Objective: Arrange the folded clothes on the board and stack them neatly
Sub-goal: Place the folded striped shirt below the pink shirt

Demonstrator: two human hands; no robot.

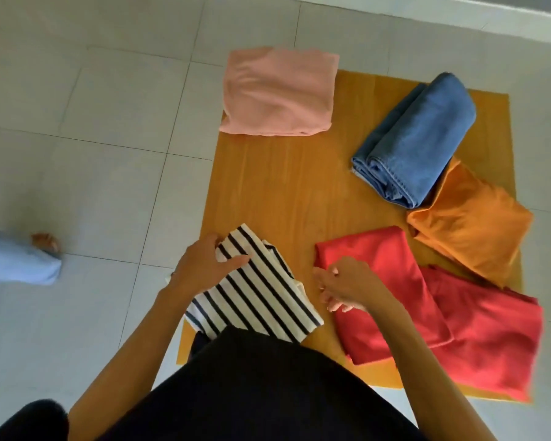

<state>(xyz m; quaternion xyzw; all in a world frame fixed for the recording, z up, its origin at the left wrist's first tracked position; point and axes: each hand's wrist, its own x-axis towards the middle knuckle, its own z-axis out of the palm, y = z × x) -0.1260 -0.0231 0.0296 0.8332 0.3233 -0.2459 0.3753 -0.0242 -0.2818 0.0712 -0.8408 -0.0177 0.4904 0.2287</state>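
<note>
Folded clothes lie spread over an orange board (268, 186) on a tiled floor (93, 122): a pink piece (279, 92) at the far left corner, rolled jeans (417, 138) toward the far right, an orange piece (468, 218) overhanging the right edge, two red pieces (452, 319) at the near right. At the near left edge, the left hand (201, 265) has its grip pinched on a striped shirt (261, 291); the right hand (347, 284), fingers loosely curled and grasping nothing, hovers at the red cloth's edge.
</note>
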